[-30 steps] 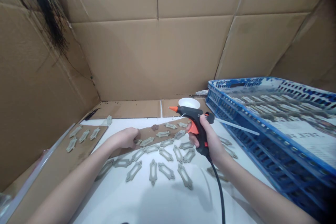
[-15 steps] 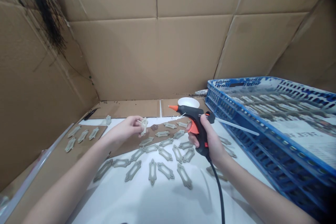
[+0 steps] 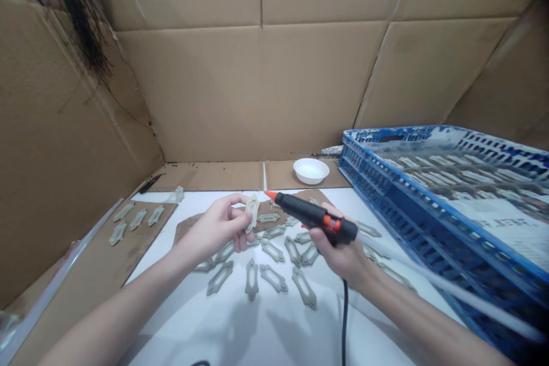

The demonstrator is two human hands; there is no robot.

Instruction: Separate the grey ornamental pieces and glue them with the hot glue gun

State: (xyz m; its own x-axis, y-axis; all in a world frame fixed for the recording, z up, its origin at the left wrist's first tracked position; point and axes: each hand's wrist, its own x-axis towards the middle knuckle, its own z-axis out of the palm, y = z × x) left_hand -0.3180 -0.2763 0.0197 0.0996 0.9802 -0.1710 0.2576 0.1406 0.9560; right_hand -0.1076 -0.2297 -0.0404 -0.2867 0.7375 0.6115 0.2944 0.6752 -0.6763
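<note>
Pinched upright in my left hand (image 3: 227,222) is a small pale ornamental frame (image 3: 252,213) with pointed ends and a long slot. My right hand (image 3: 343,249) is wrapped round a black and orange hot glue gun (image 3: 317,216). Its orange nozzle points left, close to the top of the held frame; whether it touches I cannot tell. A clear glue stick (image 3: 454,286) sticks out behind the gun. Beneath both hands, several similar grey frames (image 3: 251,279) lie on the white table (image 3: 214,326) and a brown cardboard sheet (image 3: 187,227).
To the right stands a blue plastic crate (image 3: 386,206) holding rows of frames and newspaper. A white bowl (image 3: 311,171) sits at the back. Several frames rest on the left cardboard piece (image 3: 98,263). Cardboard walls (image 3: 206,91) enclose the table.
My left hand has moved right and turned the frame more upright. My right hand has tipped the glue gun over, so its top shows, and the nozzle is now near the frame.
</note>
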